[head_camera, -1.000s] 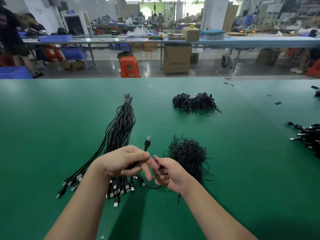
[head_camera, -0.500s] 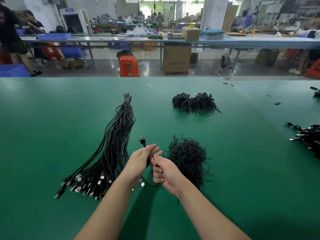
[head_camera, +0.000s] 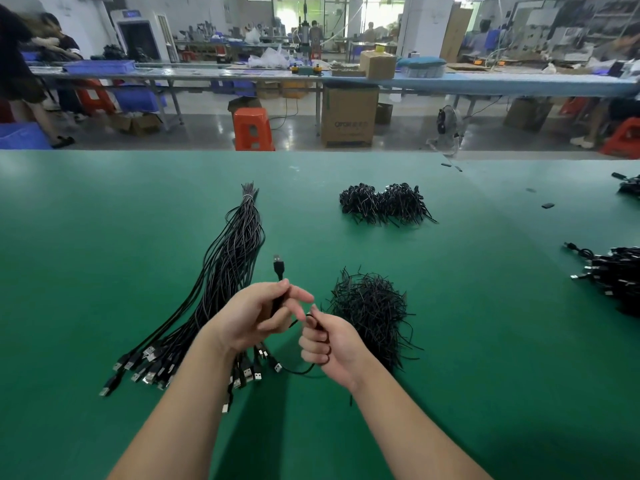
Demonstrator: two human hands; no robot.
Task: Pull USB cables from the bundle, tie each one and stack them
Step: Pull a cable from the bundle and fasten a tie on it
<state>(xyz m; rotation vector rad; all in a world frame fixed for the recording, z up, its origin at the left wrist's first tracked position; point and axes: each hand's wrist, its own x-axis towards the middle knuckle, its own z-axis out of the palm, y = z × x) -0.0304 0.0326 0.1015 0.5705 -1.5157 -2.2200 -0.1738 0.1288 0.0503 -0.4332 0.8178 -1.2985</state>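
Two hands meet just above your green counter (head_camera: pixel 104 271), both on one USB cable (head_camera: pixel 280 271); your left hand (head_camera: pixel 256 320) has its grip clenched round the cable's upper stretch, with the plug standing upright above the fingers; your right hand (head_camera: pixel 329 344) has its grip clenched too, fingers curled round the lower run of the same cable, which loops down under the hand and ends in a second plug resting on the counter beside the other connectors. Left of your hands lies the bundle (head_camera: pixel 228 271), a long sheaf of black cables bound at its far tip, fanning toward you into a spread of metal USB plugs partly hidden under your left forearm. Just right of your right hand sits a loose heap of black twist ties (head_camera: pixel 370 303); farther back on the counter, well apart from it, rests a stack of tied cables (head_camera: pixel 384 202). At the right edge you have another pile of cables (head_camera: pixel 613 275), cut off by the frame. Beyond the counter stand an orange stool (head_camera: pixel 252 128) and a cardboard box (head_camera: pixel 349 119) on the floor; a long worktable runs behind them.
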